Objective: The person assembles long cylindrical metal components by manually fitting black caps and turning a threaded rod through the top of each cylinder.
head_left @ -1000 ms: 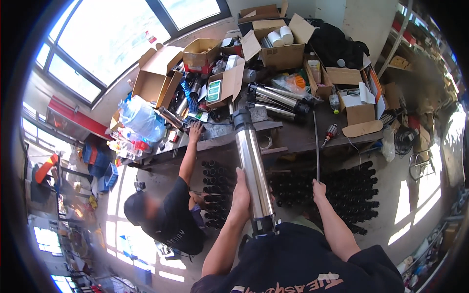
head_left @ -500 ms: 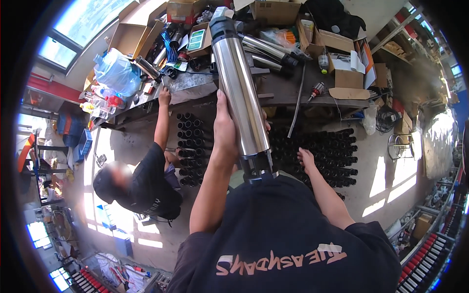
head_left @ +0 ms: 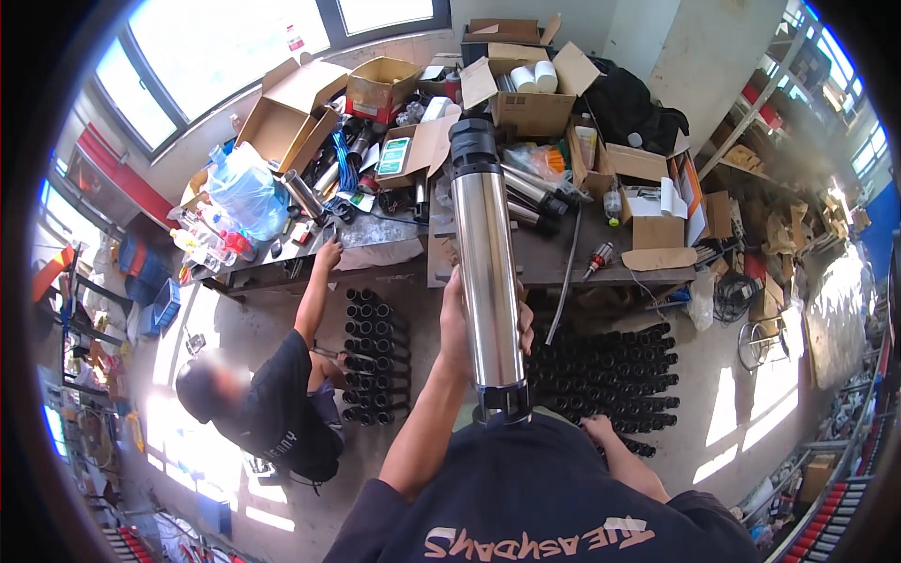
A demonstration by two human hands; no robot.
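Note:
A submersible pump point(head_left: 486, 272), a long shiny steel cylinder with a black head and a black slotted lower end, stands nearly upright in front of me. My left hand point(head_left: 455, 328) is wrapped round its lower half, with fingertips showing on the right side. The pump's lower end is just above my lap, by my dark shirt. My right hand point(head_left: 598, 430) is low beside my right thigh, its fingers loosely bent and nothing visible in them. Near it, rows of black ring-topped parts point(head_left: 619, 375) stand on the floor.
Ahead is a cluttered workbench point(head_left: 554, 267) with cardboard boxes point(head_left: 526, 103), steel cylinders point(head_left: 535, 192), a red-handled tool point(head_left: 599, 260) and a large clear bottle point(head_left: 246, 192). At left, a co-worker point(head_left: 267, 413) sits with a hand on the bench, beside more black parts point(head_left: 371, 357).
The view has tilted up, showing more of the window and wall. My left hand and the pump are lower and farther right in the picture. My right hand has dropped toward my thigh.

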